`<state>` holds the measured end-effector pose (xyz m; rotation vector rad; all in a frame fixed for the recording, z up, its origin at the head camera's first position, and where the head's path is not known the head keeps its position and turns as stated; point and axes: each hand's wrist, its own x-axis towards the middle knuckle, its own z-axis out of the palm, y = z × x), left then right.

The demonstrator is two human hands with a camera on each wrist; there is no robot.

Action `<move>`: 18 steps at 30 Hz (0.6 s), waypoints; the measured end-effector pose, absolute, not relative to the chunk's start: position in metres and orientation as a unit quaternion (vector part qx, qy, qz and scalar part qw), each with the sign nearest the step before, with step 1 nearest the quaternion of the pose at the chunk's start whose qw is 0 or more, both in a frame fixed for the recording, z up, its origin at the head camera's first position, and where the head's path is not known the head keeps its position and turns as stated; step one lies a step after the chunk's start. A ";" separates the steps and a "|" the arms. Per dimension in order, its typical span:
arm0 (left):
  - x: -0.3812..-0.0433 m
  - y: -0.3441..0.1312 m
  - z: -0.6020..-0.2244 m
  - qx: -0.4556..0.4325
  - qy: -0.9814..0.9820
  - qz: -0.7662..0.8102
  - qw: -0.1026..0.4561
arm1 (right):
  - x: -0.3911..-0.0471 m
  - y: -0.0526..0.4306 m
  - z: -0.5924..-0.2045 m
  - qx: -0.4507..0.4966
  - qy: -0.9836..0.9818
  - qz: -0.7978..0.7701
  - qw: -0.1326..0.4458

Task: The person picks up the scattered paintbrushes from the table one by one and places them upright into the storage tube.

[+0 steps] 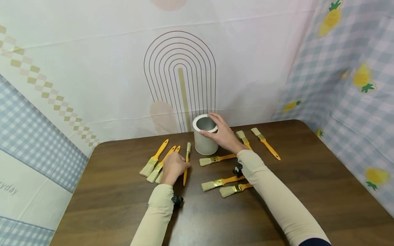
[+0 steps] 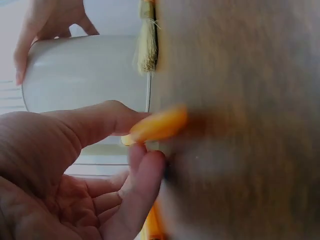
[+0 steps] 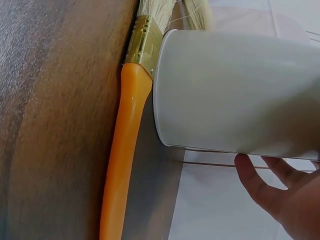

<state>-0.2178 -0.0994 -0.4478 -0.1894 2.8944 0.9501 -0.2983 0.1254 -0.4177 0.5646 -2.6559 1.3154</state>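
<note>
My left hand point(image 1: 174, 167) pinches the orange handle of a paintbrush point(image 1: 185, 176) between thumb and fingers. Its pale bristles point toward the back of the table. In the left wrist view, the blurred handle end point(image 2: 165, 124) sticks out past the fingertips. A pale grey, open-topped can point(image 1: 205, 143) stands upright to the right of that brush. My right hand point(image 1: 222, 135) holds the can near its rim, thumb at the front and fingers around the far side. In the right wrist view, fingertips point(image 3: 245, 162) touch the can's wall point(image 3: 225, 90).
Left of my left hand lie more paintbrushes point(image 1: 149, 165), partly covered by it. Several others lie to the right: one brush point(image 1: 212, 160) just before the can, two lower brushes point(image 1: 215, 184) partly behind my right sleeve, and a brush point(image 1: 266, 145) farther right. A patterned cloth point(image 1: 123, 85) hangs behind the wooden table point(image 1: 107, 205).
</note>
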 end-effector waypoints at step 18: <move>-0.206 -0.118 -0.404 -0.018 0.845 0.521 -0.118 | -0.296 0.123 -0.423 0.201 -0.871 0.440 0.086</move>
